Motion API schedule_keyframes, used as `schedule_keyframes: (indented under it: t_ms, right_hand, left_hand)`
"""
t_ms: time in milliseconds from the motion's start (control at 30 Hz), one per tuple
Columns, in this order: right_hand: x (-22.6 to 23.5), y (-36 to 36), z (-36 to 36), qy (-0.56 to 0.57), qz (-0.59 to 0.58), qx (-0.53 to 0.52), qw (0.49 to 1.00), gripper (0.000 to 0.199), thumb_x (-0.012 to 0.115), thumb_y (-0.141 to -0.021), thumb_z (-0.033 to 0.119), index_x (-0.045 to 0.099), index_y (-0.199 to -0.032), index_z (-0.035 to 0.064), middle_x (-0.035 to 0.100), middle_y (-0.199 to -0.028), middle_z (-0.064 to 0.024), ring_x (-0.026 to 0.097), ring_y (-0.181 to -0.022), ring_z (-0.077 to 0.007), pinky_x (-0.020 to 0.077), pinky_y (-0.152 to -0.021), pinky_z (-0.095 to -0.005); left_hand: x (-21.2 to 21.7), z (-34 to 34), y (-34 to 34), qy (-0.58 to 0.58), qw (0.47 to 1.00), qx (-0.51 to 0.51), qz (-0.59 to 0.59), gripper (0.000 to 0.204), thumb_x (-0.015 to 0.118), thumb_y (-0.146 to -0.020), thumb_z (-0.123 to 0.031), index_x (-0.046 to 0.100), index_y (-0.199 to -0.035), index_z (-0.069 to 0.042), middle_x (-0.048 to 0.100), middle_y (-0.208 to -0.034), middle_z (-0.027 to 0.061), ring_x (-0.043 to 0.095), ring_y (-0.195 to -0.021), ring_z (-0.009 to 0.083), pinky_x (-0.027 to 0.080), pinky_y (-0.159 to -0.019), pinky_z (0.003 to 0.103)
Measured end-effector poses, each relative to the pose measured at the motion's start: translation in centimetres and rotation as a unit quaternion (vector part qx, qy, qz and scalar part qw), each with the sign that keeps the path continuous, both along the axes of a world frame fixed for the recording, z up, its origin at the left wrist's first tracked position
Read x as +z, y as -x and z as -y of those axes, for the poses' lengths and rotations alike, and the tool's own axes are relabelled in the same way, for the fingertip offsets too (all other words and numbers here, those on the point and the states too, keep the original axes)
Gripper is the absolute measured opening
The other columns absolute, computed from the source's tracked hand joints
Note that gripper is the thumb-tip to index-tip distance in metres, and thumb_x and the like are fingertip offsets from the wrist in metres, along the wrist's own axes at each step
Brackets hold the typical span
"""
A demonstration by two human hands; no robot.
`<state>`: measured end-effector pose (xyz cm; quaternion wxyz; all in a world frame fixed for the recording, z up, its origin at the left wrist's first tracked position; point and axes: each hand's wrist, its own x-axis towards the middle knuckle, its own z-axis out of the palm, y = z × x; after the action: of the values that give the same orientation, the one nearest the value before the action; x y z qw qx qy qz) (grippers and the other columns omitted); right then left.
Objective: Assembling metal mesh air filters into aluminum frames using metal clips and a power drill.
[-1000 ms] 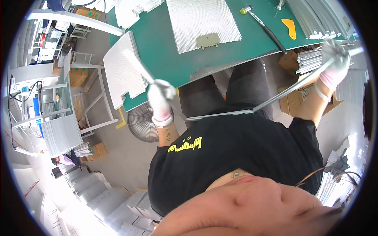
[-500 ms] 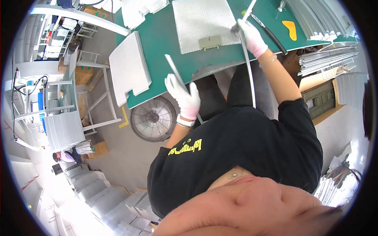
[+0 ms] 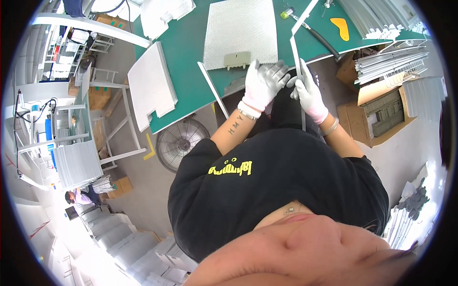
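Observation:
My right hand (image 3: 310,95), in a white glove, is closed around a long thin silver-white metal strip (image 3: 296,55). The strip runs from the table edge down toward my body; at its far end it meets another angled strip (image 3: 305,16). My left hand (image 3: 265,86), also gloved, is just left of the right one, fingers stretched out and nothing seen in them. A second thin strip (image 3: 212,86) slants over the table's front edge, left of my left hand. Beyond my hands lies a whitish mesh panel (image 3: 241,28), with a small beige block (image 3: 237,59) on its near edge.
On the green table (image 3: 188,52) lie a stack of white mesh panels (image 3: 152,81), a hammer (image 3: 324,43) and a yellow flat piece (image 3: 339,28). A floor fan (image 3: 183,143) stands below at left. An open cardboard box (image 3: 386,117) and bundled strips (image 3: 391,64) are at right.
My left hand has let go of the left strip and moved right, beside my right hand. My right hand has slid down along its strip toward my body.

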<state>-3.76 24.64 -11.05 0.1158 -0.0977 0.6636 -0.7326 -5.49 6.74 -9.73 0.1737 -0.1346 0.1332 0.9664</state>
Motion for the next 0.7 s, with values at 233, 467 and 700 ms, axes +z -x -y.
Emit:
schedule_keyframes:
  t_ms: [233, 467, 700]
  right_hand:
    - [1.7, 2.7, 1.1, 0.143, 0.066, 0.043, 0.987, 0.059, 0.042, -0.104, 0.015, 0.018, -0.157, 0.0098, 0.056, -0.09, -0.0055, 0.039, -0.054, -0.0044, 0.0435, -0.054, -0.0216]
    - [0.3, 2.9, 1.3, 0.182, 0.119, 0.022, 0.976, 0.059, 0.044, -0.103, 0.015, 0.019, -0.156, 0.0104, 0.053, -0.084, -0.0041, 0.038, -0.052, -0.0043, 0.0411, -0.052, -0.021]
    - [0.9, 1.5, 1.7, 0.058, 0.096, -0.002, 0.994, 0.058, 0.045, -0.101, 0.01, 0.024, -0.155, 0.0089, 0.056, -0.082, -0.0026, 0.045, -0.053, -0.0054, 0.0433, -0.05, -0.0191]
  left_hand:
    - [-3.1, -0.4, 7.7, 0.013, 1.0, 0.023, 0.011, 0.032, 0.057, -0.098, -0.023, 0.051, -0.113, 0.005, 0.058, -0.11, 0.0188, 0.056, -0.105, 0.0327, 0.048, -0.097, 0.047]
    - [-3.4, -1.9, 7.9, 0.049, 0.995, 0.086, -0.027, 0.02, 0.058, -0.097, -0.014, 0.052, -0.11, 0.001, 0.056, -0.108, 0.0163, 0.056, -0.105, 0.0302, 0.046, -0.1, 0.046]
    - [-2.8, -2.4, 8.1, 0.084, 0.986, 0.134, -0.061, 0.022, 0.054, -0.1, -0.018, 0.055, -0.109, 0.002, 0.059, -0.107, 0.0147, 0.059, -0.102, 0.0279, 0.049, -0.095, 0.045]
